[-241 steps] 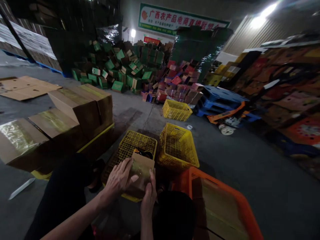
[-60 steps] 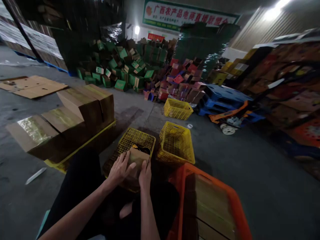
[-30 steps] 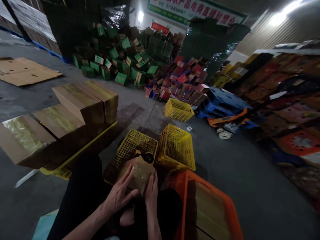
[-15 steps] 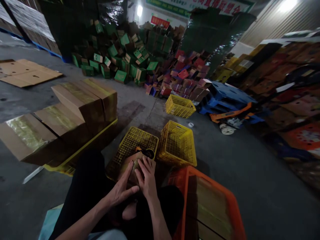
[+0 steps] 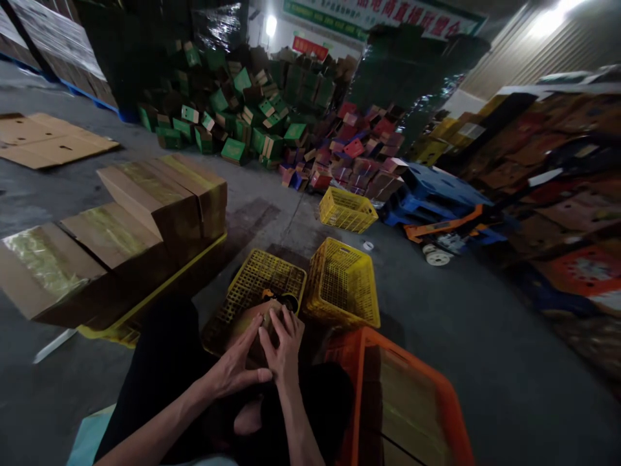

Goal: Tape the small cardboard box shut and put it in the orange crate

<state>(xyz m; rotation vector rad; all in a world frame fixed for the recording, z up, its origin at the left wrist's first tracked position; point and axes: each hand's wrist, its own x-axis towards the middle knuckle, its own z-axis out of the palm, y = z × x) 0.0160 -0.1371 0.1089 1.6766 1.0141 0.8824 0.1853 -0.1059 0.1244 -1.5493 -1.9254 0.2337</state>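
A small brown cardboard box (image 5: 245,321) stands before my knees. My left hand (image 5: 239,364) lies along its near top side, fingers stretched out and thumb pointing right. My right hand (image 5: 283,343) rests with spread fingers on the right part of the top, where a strip of tape partly shows. Both hands touch the box without gripping it. Just behind the box, a dark and orange tool, apparently a tape dispenser (image 5: 286,300), lies on an upturned yellow crate (image 5: 268,270). The box's lower part is hidden by my hands and legs.
Taped cartons (image 5: 160,204) sit on a yellow crate at my left. An open yellow crate (image 5: 345,278) stands ahead, another yellow crate (image 5: 347,210) farther off. At my right an orange crate (image 5: 412,362) holds cartons. A pallet jack (image 5: 444,236) and piled green boxes (image 5: 233,150) lie beyond.
The view has shifted slightly. Both hands stay on the box, with only a slight movement of the fingers.
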